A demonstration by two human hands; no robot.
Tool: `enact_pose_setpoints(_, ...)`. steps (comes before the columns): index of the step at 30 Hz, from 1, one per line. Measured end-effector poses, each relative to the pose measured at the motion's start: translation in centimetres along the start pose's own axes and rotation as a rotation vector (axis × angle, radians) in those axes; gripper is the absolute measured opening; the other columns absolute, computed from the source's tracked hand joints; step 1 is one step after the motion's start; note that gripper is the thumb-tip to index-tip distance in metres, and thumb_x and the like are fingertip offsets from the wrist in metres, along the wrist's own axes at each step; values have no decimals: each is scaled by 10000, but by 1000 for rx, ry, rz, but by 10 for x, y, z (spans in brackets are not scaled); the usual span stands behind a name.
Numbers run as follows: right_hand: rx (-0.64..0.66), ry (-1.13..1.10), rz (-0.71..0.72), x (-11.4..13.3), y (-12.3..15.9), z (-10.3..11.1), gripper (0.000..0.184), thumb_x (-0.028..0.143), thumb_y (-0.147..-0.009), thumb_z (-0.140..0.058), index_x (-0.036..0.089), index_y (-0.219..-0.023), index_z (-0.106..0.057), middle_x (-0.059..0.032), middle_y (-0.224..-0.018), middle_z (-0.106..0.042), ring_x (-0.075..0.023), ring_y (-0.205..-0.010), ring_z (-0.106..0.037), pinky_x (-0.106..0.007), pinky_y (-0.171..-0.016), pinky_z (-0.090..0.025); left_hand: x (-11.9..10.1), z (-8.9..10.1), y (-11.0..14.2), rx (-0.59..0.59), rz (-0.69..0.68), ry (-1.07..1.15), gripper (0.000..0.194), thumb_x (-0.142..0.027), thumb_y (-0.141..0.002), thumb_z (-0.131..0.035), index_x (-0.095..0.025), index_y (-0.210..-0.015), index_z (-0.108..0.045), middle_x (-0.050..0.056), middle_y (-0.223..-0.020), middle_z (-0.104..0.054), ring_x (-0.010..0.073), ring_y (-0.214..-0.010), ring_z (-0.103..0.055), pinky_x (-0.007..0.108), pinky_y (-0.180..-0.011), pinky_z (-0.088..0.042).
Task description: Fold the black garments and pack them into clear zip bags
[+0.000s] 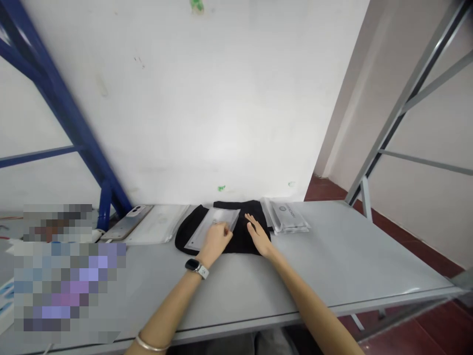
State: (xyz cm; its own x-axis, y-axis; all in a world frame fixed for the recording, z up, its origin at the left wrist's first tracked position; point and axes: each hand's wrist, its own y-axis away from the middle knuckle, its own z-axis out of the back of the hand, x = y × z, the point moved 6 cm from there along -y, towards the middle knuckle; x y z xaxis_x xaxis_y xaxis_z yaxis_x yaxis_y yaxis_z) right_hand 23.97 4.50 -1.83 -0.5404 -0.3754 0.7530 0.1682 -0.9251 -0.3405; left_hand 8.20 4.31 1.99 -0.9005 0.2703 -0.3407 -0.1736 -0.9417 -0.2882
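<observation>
A black cloth item (242,241), seemingly folded, lies flat on the table near the white wall. A flat translucent plastic bag (199,231) rests on its left part. My left hand (216,237), with a watch on the wrist, is closed over the right side of this bag; whatever its curled fingers grip is hidden. Flat on the black cloth, to the right of the bag, lies my right hand (259,237), fingers stretched out and holding nothing.
A stack of printed translucent bags (290,218) sits right of the cloth. More clear bags (157,224) and a phone (127,223) lie to the left. The grey table (332,251) meets a white panel (221,113) behind. Blue metal framing (70,103) rises at left.
</observation>
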Motion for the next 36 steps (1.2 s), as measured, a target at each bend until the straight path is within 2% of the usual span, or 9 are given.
enact_pose_setpoints(3,-13,131,90,9,3,-2,561,520,-996,-230,234,-1469,-327,-48,-1538,-273,-199,-1436,-192,-461,-1166,-195,-11,-16,-1,10,-14,41,101,-175,-806,-516,-186,-733,-585,65,-784,-669,194,-752,-633,296,-689,-437)
enact_pose_setpoints(7,147,347,202,18,9,-18,586,508,-994,-268,186,-1482,-296,-59,-1546,-247,-206,-1447,-149,-446,-1181,-139,-5,-25,-2,-6,-1,77,121,-123,-791,-506,-181,-698,-555,71,-787,-656,198,-761,-627,303,-692,-438)
enact_pose_setpoints(10,226,408,238,20,12,-21,612,511,-989,-288,148,-1481,-294,-82,-1542,-256,-211,-1444,-167,-436,-1182,-138,4,-27,-5,-29,13,118,148,-115,-795,-477,-187,-676,-530,51,-743,-644,187,-747,-619,297,-696,-436)
enact_pose_setpoints(19,367,293,295,32,19,-15,538,468,-1006,-278,202,-1471,-320,-47,-1529,-295,-182,-1438,-192,-429,-1181,-140,26,-21,-12,-139,72,224,141,-158,-831,-428,-189,-735,-526,80,-839,-673,201,-806,-625,315,-747,-453)
enact_pose_setpoints(27,387,246,323,38,22,-15,511,459,-1004,-309,231,-1460,-344,-42,-1523,-319,-187,-1432,-216,-436,-1177,-149,32,-14,-10,-201,79,269,133,-173,-836,-421,-195,-759,-527,89,-885,-685,218,-845,-637,343,-781,-467)
enact_pose_setpoints(33,358,152,268,38,20,-12,497,453,-1011,-282,222,-1440,-382,-39,-1505,-360,-172,-1423,-242,-428,-1175,-163,40,-8,-11,-242,92,283,151,-188,-848,-389,-197,-779,-524,121,-974,-687,239,-896,-635,384,-809,-469)
enact_pose_setpoints(36,364,156,276,38,20,-14,493,446,-1010,-295,219,-1437,-388,-42,-1500,-368,-173,-1423,-243,-431,-1176,-164,37,-8,-12,-216,57,297,141,-189,-839,-394,-199,-779,-521,130,-1022,-684,248,-936,-635,402,-837,-468)
